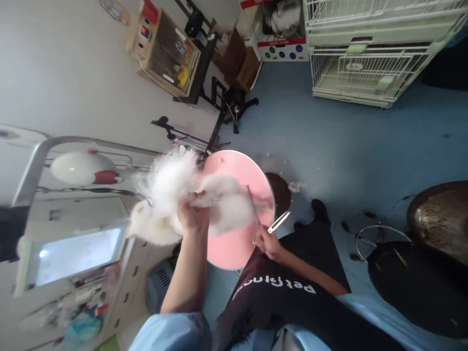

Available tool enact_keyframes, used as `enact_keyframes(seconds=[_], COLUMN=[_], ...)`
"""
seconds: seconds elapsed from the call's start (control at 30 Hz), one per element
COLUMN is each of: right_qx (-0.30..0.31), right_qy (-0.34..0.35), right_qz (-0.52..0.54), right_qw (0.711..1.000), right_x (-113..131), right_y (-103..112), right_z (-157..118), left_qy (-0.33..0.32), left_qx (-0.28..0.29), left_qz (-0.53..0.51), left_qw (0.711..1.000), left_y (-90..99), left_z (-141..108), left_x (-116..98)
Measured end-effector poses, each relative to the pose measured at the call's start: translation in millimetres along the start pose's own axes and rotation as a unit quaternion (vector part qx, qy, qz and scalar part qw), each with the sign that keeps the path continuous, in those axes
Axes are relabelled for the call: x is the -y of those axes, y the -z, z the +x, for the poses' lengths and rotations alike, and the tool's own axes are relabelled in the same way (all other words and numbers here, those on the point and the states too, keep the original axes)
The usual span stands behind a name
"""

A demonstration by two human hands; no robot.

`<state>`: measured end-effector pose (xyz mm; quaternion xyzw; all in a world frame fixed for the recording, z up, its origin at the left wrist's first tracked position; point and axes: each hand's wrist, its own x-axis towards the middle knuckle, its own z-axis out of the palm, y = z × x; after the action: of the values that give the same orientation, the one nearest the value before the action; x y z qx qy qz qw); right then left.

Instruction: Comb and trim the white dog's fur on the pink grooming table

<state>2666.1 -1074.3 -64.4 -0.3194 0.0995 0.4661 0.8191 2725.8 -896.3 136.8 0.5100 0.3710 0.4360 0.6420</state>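
Head view. White long-haired animal point(234, 212) on a pink round table point(228, 256), lying across its upper and left part; fur at the left end extends past the table's edge. Species not certain.

Left hand point(194, 215): set in the fur at about mid-body, fingers partly curled and touching the coat; cannot tell whether they grip anything under it.

Right hand point(269, 243): fingers closed around a scissors-like metal tool point(279, 222) near the table's right edge. Its two long parts stand apart in a V, one over the table near the animal's right end, the other toward the rim. Detail blurred; contact between tool and fur cannot be told.

Surroundings: dark apron point(270, 297) with white lettering on the person; curved metal bar point(98, 141) at left; white wire cage point(369, 73) at upper right; black round seat point(417, 292) at lower right; blue floor point(351, 146).
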Motion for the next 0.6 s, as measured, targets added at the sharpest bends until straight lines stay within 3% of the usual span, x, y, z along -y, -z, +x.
enact_keyframes(seconds=[0.13, 0.2, 0.3, 0.37, 0.43, 0.5, 0.6], right_qx=[-0.114, -0.101, -0.016, -0.042, -0.123, -0.160, -0.087], right_qy=[0.093, 0.070, 0.044, 0.099, 0.172, 0.185, 0.132], right_qz=[0.041, -0.004, -0.021, 0.033, 0.082, 0.065, -0.048], right_qw=[0.988, 0.992, 0.999, 0.994, 0.974, 0.967, 0.986], right_x=[-1, -8, -11, 0, 14, 20, 14], right_y=[1, -5, -11, -4, 3, 0, -15], right_z=[6, 5, -3, -7, -8, -5, -3], left_qy=[0.004, 0.008, 0.014, 0.023, 0.034, 0.048, 0.077], left_qx=[0.000, 0.008, 0.028, 0.030, 0.029, 0.034, 0.064], left_qz=[-0.013, -0.016, -0.012, -0.014, -0.020, -0.023, -0.014], left_qw=[1.000, 1.000, 0.999, 0.999, 0.999, 0.998, 0.995], left_y=[-7.9, -10.5, -14.0, -17.3, -22.0, -27.8, -35.1], left_z=[8, 15, 25, 31, 36, 39, 39], left_x=[1, 1, 1, 0, -1, -2, -3])
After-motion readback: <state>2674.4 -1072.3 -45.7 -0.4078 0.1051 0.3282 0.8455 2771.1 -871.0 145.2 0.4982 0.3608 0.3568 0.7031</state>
